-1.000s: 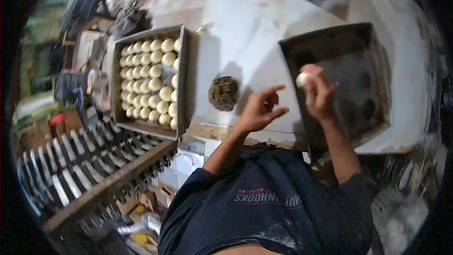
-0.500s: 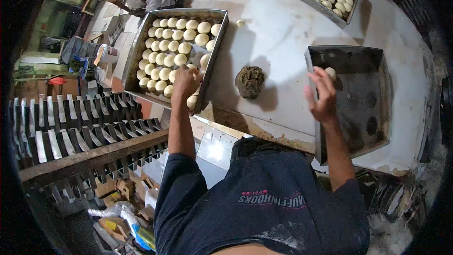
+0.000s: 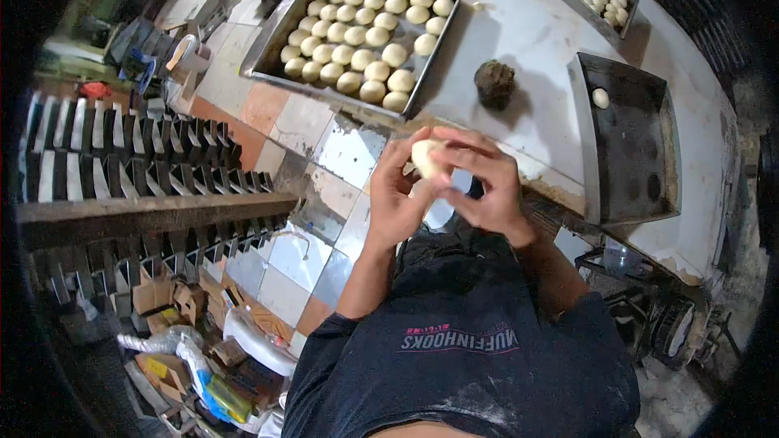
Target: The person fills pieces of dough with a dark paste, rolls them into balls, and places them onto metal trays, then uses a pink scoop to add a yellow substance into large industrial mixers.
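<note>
My left hand (image 3: 393, 195) and my right hand (image 3: 491, 191) meet in front of my body, both closed round a pale dough ball (image 3: 428, 160). Beyond them a large metal tray (image 3: 267, 64) holds several rows of round dough balls, with a few gaps near its right side. A darker, near-empty metal tray (image 3: 629, 154) stands at the right, one dough ball (image 3: 600, 98) near its upper left. Between the trays a lumpy dark brown object (image 3: 495, 83) rests on the pale worktop (image 3: 507, 24).
Another tray of dough balls (image 3: 572, 15) is at the back right. Racks of metal strips on a wooden beam (image 3: 154, 207) fill the left, with a white bucket (image 3: 195, 57) beyond. Cardboard and plastic scraps (image 3: 166, 320) lie at lower left on the tiled floor (image 3: 300, 264).
My left hand has come back from the full tray with a dough ball. My right hand has left a ball in the dark tray and moved left to join it.
</note>
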Available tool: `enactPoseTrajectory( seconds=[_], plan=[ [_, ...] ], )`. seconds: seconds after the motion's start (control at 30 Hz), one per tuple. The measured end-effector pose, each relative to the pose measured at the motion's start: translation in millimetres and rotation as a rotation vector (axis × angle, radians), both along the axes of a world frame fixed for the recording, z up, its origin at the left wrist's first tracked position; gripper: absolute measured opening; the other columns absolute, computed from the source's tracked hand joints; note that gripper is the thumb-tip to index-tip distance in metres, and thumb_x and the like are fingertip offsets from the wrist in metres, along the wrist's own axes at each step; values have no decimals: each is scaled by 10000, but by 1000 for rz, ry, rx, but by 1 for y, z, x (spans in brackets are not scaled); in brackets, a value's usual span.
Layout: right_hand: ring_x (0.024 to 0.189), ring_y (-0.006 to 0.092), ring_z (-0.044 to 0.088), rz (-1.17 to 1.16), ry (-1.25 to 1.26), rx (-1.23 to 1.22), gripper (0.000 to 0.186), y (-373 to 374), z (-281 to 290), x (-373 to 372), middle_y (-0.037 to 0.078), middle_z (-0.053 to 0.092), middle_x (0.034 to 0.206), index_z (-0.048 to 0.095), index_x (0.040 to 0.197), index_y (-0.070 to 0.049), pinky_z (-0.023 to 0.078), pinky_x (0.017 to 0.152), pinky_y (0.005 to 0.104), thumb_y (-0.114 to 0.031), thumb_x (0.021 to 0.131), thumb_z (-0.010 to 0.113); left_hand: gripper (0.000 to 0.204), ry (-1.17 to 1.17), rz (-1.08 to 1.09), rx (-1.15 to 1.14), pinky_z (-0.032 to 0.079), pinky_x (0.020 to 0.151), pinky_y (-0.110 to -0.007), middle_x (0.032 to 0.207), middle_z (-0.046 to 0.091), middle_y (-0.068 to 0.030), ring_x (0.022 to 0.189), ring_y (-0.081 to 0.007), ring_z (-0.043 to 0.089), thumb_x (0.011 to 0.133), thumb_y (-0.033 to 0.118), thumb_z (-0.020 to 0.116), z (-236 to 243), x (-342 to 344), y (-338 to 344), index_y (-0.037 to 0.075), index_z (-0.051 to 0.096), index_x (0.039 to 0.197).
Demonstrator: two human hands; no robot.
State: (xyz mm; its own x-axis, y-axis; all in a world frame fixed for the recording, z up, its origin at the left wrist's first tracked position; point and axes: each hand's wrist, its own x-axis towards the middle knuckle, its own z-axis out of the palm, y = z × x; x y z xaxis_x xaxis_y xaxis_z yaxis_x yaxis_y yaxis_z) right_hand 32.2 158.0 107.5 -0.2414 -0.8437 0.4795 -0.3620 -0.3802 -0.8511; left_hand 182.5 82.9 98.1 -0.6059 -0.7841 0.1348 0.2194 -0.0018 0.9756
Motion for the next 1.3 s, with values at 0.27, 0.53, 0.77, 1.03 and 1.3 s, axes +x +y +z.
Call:
enactPoseTrajectory(
  seconds=[0.27, 0.53, 0.77, 1.03, 1.3],
  plan=[
    [788, 160, 663, -256, -125, 20, 237, 1, 11, 77, 94, 698, 879, 659, 1036, 0, 512, 722, 279, -215, 989, 571, 394, 45, 305, -196, 400, 1025, -379, 1287, 561, -194, 1258, -282, 448, 950, 110, 619, 11, 25, 48, -54, 569, 1305],
    [865, 326, 623, -342, 27, 260, 451, -47, -39, 9, 171, 616, 868, 659, 951, 2, 482, 800, 418, -370, 1039, 421, 435, -18, 21, 307, 484, 937, -322, 1186, 658, -122, 1038, -210, 642, 1050, 287, 491, -19, -5, 4, -46, 545, 1326],
    [758, 334, 635, -123, -202, 333, 278, -79, -46, -71, 145, 645, 789, 679, 978, 17, 505, 771, 400, -236, 982, 567, 460, 185, -113, 914, 571, 919, -346, 1247, 623, -166, 1114, -243, 644, 1024, 330, 525, -61, -58, -41, -44, 529, 1291],
    [923, 381, 677, -101, 461, 512, 201, -132, -109, -227, 192, 713, 950, 725, 995, -9, 533, 878, 430, -88, 817, 673, 531, 86, -140, 613, 371, 1127, -432, 1441, 499, -182, 1335, -271, 484, 1054, 296, 445, -40, -136, -91, -85, 411, 1422],
    [818, 299, 718, -8, 7, 757, 202, -131, -103, -257, 203, 715, 972, 722, 1019, 11, 566, 780, 368, -45, 842, 642, 499, 27, -19, 675, 397, 1107, -425, 1406, 526, -175, 1286, -245, 523, 1052, 268, 459, -69, -173, -106, -5, 395, 1465]
  ],
)
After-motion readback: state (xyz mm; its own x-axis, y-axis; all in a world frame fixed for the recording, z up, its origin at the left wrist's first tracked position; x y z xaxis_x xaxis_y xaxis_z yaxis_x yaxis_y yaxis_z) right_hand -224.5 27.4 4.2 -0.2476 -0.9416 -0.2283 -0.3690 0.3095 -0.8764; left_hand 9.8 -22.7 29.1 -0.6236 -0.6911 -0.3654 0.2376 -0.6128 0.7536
